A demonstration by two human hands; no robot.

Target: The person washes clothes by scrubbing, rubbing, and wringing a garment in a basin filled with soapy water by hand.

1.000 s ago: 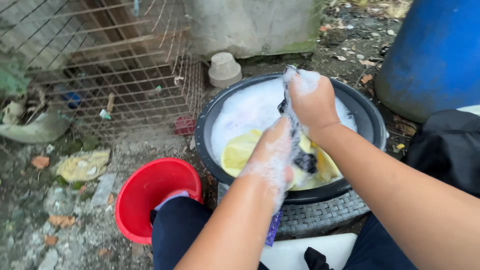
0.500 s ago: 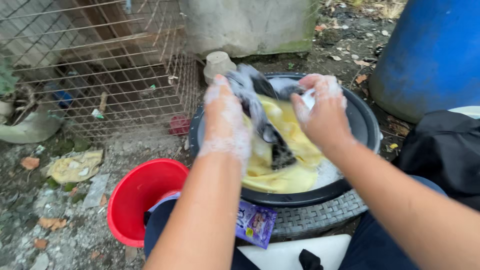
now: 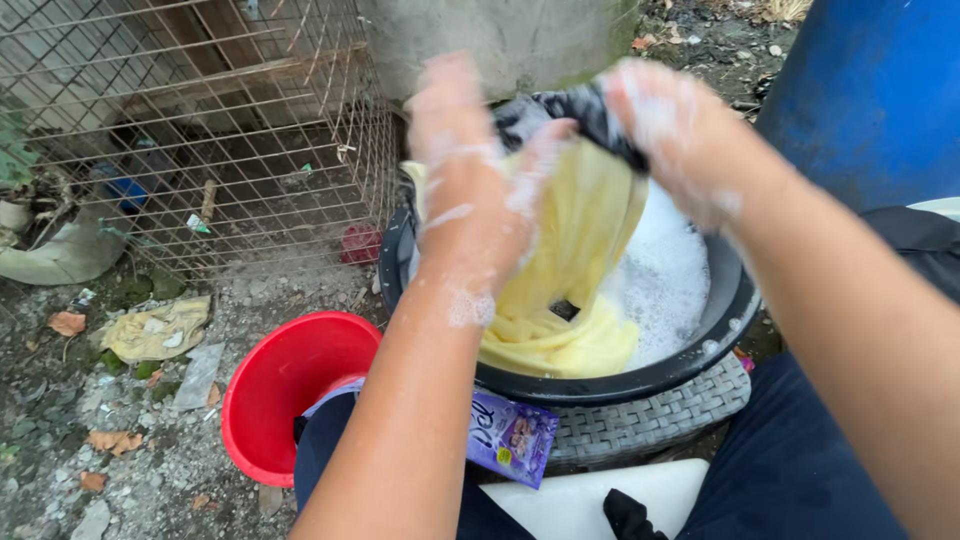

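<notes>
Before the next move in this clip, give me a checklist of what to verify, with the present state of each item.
1. Left hand grips the yellow garment: ok, fingers closed on its top edge.
2. Right hand grips the garment's dark collar part: ok.
3. Garment lifted above the black basin: partly, lower end lies in the basin.
4. Suds stay inside the basin: ok.
5. Basin sits steady on the woven grey stand: cannot tell.
6. Red bucket holds water: cannot tell, its inside is mostly hidden by the knee.
</notes>
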